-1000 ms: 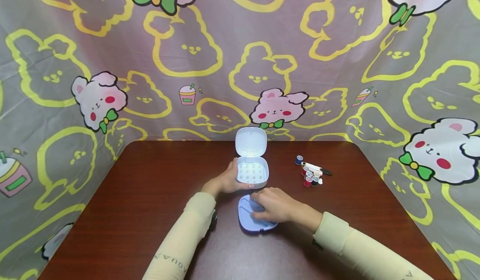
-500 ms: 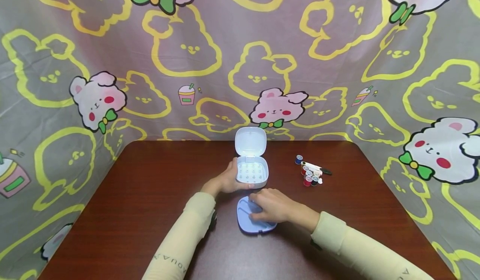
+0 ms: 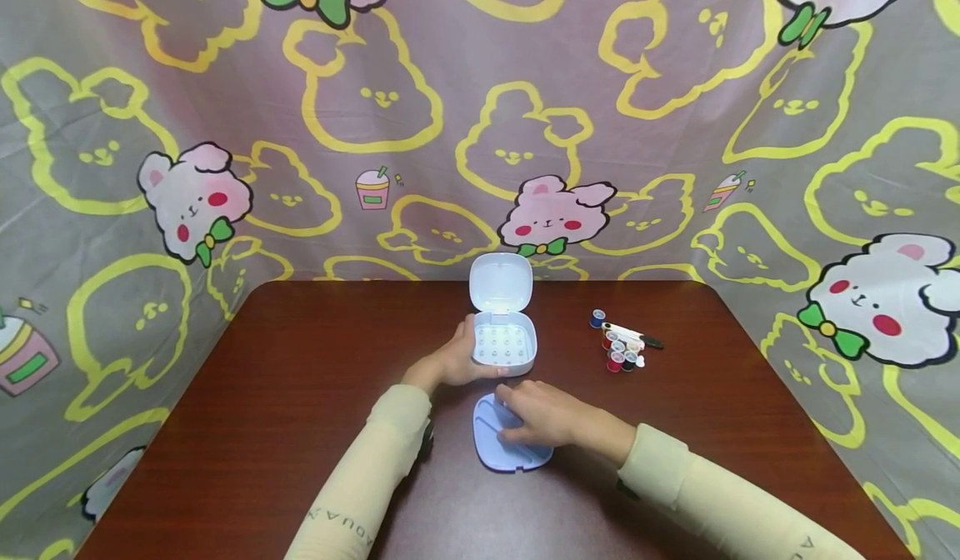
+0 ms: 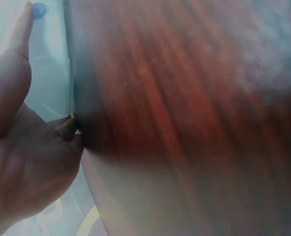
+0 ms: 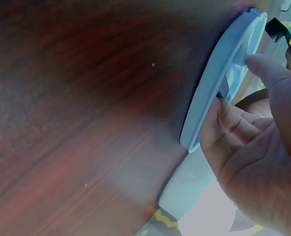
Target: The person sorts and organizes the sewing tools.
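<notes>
In the head view, a pale blue hinged plastic box [image 3: 504, 367] stands with its lid [image 3: 501, 281] raised, small pegs across its floor. My left hand [image 3: 454, 358] grips its left side, thumb along the front wall. Nearer me lies a blue divided tray [image 3: 491, 447], flat on the table with a notch in its near edge. My right hand [image 3: 546, 414] holds the tray from above, its thumb and curled fingers inside the compartments. The right wrist view shows the thumb [image 5: 266, 71] at the tray's inner wall; the fingertips are partly hidden.
Right of the box lie several small thread spools [image 3: 617, 362] in red, black and other colours, with a blue spool [image 3: 597, 319] slightly apart. A white tool with a dark end [image 3: 626, 335] lies among them. Patterned cloth [image 3: 420, 68] hangs behind the brown table [image 3: 300, 427].
The tray has turned a little and shifted slightly towards me and left under my right hand. My left hand and the box stay in place.
</notes>
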`<state>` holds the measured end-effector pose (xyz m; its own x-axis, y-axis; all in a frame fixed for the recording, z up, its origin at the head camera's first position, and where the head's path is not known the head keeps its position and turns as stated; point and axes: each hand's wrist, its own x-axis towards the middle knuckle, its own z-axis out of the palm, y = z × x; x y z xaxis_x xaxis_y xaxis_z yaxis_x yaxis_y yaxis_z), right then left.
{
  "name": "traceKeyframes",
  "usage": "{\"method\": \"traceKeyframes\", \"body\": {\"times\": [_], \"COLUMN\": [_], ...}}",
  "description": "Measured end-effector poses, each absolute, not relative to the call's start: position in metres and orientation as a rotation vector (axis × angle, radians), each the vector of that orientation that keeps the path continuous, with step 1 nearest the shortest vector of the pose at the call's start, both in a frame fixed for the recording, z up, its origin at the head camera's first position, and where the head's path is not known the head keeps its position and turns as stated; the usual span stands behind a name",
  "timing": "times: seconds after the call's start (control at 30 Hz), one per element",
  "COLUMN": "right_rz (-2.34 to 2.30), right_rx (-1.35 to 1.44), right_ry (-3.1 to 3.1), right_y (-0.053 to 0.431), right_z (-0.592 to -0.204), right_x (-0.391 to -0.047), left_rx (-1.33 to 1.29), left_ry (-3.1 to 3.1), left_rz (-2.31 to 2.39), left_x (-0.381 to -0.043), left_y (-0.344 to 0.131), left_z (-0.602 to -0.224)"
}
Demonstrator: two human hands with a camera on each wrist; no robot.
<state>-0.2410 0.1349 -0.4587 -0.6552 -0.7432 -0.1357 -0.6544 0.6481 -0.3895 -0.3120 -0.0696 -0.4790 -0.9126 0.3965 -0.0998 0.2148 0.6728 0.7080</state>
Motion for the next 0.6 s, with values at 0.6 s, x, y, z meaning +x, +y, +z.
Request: {"method": "traceKeyframes", "body": {"times": [0.6], "right_rz": [-0.484], "right_rx": [-1.131], "right_ry": [2.527], "right_y": [0.142], "right_z": [-0.448], "right_x": [-0.239], "left_rx": [0.500], "left_ry": [2.641], "left_rz": [1.064], "left_x": [-0.312], "left_y": [-0.069], "left_z": [-0.480]}}
